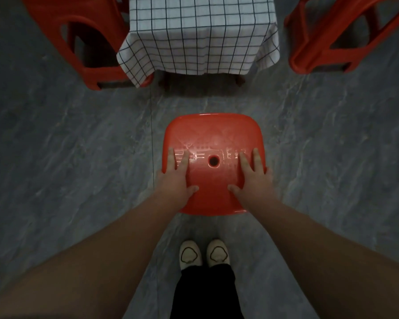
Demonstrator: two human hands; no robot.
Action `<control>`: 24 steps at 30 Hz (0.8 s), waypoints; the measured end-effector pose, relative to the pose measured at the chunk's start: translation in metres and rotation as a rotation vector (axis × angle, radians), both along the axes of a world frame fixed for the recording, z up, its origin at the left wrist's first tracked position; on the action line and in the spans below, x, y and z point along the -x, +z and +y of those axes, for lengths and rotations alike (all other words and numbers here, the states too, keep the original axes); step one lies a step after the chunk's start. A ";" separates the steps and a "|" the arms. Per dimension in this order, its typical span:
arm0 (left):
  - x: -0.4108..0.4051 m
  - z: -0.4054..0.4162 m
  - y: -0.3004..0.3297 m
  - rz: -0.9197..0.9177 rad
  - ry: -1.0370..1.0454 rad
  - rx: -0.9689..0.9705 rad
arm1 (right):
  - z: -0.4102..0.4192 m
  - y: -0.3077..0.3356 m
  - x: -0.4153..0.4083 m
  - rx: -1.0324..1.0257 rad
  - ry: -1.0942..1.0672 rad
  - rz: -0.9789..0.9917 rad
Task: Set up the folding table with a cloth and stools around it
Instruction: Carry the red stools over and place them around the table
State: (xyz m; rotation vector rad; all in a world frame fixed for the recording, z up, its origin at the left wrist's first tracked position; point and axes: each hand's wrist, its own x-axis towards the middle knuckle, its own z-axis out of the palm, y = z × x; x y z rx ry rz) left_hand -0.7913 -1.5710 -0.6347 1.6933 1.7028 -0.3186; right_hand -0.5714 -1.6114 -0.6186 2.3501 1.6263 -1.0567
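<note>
Our left hand (177,178) lies flat on the left side of a red stool (213,143), fingers straight and slightly spread, thumb angled inward across the seat; it presses on the plastic and grips nothing. Our right hand (251,178) mirrors it on the right side of the same seat, fingers extended forward, thumb pointing toward the centre, likewise resting rather than clasping. Between the two hands sits the seat's round hole (214,161), with moulded ridges to either side of it. The stool stands upright on the grey marbled floor (55,146), seen from straight above so that its legs are hidden beneath the seat.

Both forearms run bare from the lower corners of the view up to the seat. Below the stool we see our two white shoes (203,254) side by side and black trousers (205,293) beneath them.

Ahead of the stool, with a strip of open floor between, stands the table (164,82), draped in a white cloth (194,35) with a dark grid; the cloth hangs down on the near side and its corners fall lower at left and right. A dark table leg shows under the hem. A second stool (78,40) stands at the table's left, the cloth's corner overlapping its base. A third stool (346,35) stands at the right, just apart from the cloth
</note>
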 end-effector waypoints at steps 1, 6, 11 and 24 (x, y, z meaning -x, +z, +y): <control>0.000 -0.006 0.002 -0.001 -0.002 0.004 | -0.006 0.001 0.000 0.002 -0.003 0.008; -0.002 -0.033 0.012 0.014 -0.002 0.030 | -0.030 0.003 0.000 0.028 0.015 -0.005; -0.003 -0.048 0.020 0.009 0.025 0.061 | -0.042 0.002 0.000 0.040 0.023 -0.004; -0.002 -0.058 0.023 0.022 0.033 0.066 | -0.053 -0.003 0.002 0.072 0.041 -0.029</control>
